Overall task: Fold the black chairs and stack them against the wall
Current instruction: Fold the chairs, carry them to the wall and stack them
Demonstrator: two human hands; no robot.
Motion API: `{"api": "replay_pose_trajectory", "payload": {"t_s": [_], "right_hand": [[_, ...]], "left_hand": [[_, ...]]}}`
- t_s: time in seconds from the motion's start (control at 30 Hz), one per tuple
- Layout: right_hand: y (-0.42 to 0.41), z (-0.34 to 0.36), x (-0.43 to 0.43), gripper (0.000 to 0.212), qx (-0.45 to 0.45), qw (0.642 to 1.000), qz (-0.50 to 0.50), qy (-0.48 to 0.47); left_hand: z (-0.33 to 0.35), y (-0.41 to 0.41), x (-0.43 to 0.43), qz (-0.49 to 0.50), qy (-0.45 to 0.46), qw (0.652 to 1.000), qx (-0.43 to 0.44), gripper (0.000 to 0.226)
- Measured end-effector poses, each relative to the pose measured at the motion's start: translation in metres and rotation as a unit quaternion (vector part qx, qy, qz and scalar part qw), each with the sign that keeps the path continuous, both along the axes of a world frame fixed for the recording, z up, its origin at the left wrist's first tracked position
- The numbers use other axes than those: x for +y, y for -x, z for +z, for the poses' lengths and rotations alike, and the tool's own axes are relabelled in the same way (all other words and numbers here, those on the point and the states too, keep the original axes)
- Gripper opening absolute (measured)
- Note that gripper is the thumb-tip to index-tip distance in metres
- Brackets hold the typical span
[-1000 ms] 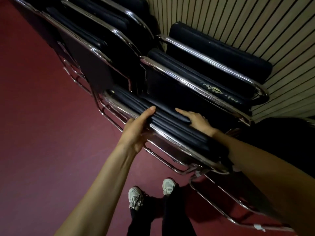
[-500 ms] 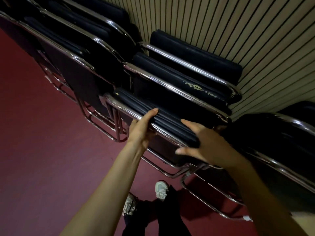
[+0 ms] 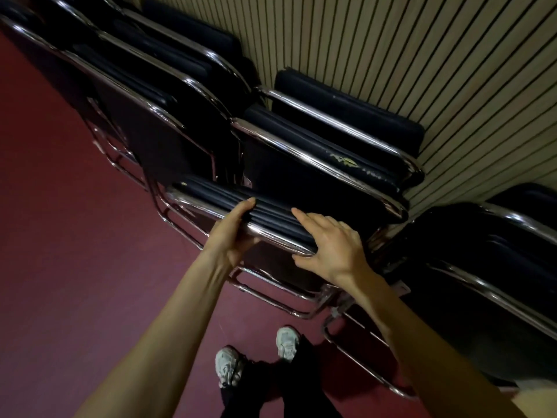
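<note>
The nearest folded chair [image 3: 217, 193] stands at the front of a stack of black folded chairs that leans against the slatted wall [image 3: 422, 55], its padded edge up and its chrome tube [image 3: 271, 233] running along the near side. The left hand [image 3: 232, 233] grips this top edge: the thumb lies over the padding and the fingers curl under the tube. The right hand [image 3: 331, 248] rests flat on the same edge further right, with fingers straight over the padding and the thumb spread below the tube – it holds nothing.

Behind this chair two more folded chairs [image 3: 331, 164] lean towards the wall, the rear one touching it. Another row of folded chairs [image 3: 150, 86] stands to the left and a further dark chair [image 3: 497, 267] to the right. The chrome legs rest on the dark red floor [image 3: 75, 236] – the person's pale shoes [image 3: 228, 368] stand just in front.
</note>
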State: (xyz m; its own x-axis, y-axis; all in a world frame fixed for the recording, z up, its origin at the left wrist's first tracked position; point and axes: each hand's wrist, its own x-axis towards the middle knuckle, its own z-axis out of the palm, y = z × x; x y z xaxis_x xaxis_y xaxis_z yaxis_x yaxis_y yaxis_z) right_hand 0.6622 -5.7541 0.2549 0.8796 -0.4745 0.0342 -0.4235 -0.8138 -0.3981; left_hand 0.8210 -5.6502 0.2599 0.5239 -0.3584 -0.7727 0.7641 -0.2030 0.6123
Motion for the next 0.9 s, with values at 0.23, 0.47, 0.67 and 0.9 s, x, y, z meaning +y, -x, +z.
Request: {"api": "replay_pose_trajectory", "payload": {"t_s": [0.23,0.47,0.67,0.9], "right_hand": [[0.028,-0.015,-0.022,0.087,-0.012,0.998,-0.046,-0.046],[0.010,-0.004,-0.032,0.084,0.043,0.993,-0.042,-0.098],[-0.003,0.000,-0.043,0.082,0.059,0.991,-0.034,-0.113],[-0.022,0.005,-0.050,0.088,0.097,0.984,-0.067,-0.134]], "left_hand": [[-0.006,0.016,-0.031,-0.024,0.011,1.000,0.004,0.058],[-0.006,-0.003,-0.040,-0.035,0.012,0.999,0.016,0.012],[-0.006,-0.015,-0.043,-0.068,0.041,0.996,0.028,0.008],[-0.005,-0.042,-0.059,-0.127,0.043,0.990,0.048,0.019]]}}
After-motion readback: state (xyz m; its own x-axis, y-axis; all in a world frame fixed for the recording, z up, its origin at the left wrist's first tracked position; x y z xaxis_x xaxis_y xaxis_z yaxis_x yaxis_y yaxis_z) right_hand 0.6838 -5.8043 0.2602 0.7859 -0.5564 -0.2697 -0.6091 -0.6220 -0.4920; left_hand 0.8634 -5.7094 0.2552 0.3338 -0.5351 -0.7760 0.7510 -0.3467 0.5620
